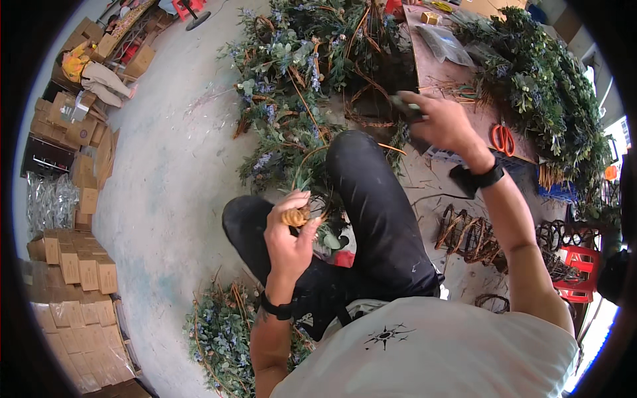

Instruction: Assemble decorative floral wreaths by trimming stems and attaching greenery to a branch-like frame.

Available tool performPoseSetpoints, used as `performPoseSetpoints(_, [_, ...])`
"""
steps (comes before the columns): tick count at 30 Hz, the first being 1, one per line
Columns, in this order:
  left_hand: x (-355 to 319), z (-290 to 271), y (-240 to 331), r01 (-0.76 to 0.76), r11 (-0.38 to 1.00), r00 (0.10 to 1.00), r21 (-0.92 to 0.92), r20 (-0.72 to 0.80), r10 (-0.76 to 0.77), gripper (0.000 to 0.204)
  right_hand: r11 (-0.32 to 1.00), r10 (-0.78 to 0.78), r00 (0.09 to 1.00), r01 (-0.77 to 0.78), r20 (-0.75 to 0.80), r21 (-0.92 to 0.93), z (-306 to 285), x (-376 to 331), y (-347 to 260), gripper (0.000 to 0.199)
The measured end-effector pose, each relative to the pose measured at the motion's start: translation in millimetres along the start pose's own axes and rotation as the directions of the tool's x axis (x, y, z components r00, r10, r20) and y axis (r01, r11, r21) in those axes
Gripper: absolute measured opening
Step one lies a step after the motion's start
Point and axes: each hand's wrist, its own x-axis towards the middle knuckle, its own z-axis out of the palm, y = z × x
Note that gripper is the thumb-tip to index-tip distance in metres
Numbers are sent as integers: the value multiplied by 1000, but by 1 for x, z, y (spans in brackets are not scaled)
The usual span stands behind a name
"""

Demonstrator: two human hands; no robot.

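Observation:
My left hand [287, 239] is closed around a small yellow-brown ridged piece [294, 217], held above my bent knee. Green leaves and thin stems stick out beside its fingers, partly hidden by them. My right hand [441, 123] is raised at the near edge of the table, its fingers curled around a dark object [410, 108] that is blurred and cannot be made out. A thin brown twig [391, 148] reaches out past my right knee. Beyond my knees, a heap of leafy wreaths [292, 79] with blue-purple flowers lies on the floor.
The table [431, 60] carries orange-handled scissors [503, 138], a clear plastic bag [444, 45] and piled greenery [544, 86]. Twig wreath frames [478, 239] and a red stool [576, 273] stand at right. More greenery [225, 331] lies lower left. Cardboard boxes [79, 265] line the left; another person [99, 73] is far left.

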Motion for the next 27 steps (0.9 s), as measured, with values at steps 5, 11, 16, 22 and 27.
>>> performPoseSetpoints(5, [24,-57,32,-5,991,970,-132,-241,-27,23,948,232,971,-240,-61,-210,24,-29,163,73])
performPoseSetpoints(11, [111,-84,123,-299,946,783,129,-534,320,59,563,-605,697,716,-384,413,42,3,-97,97])
performPoseSetpoints(16, [149,-88,187,-252,956,683,152,-672,287,68,265,-494,714,667,-496,696,94,1,-204,90])
performPoseSetpoints(22, [191,-91,165,-444,800,687,403,-420,593,73,193,-95,696,715,-712,672,93,80,-168,69])
performPoseSetpoints(27, [134,-113,117,-308,760,794,573,-286,537,70,67,421,691,622,-588,780,23,208,-101,32])
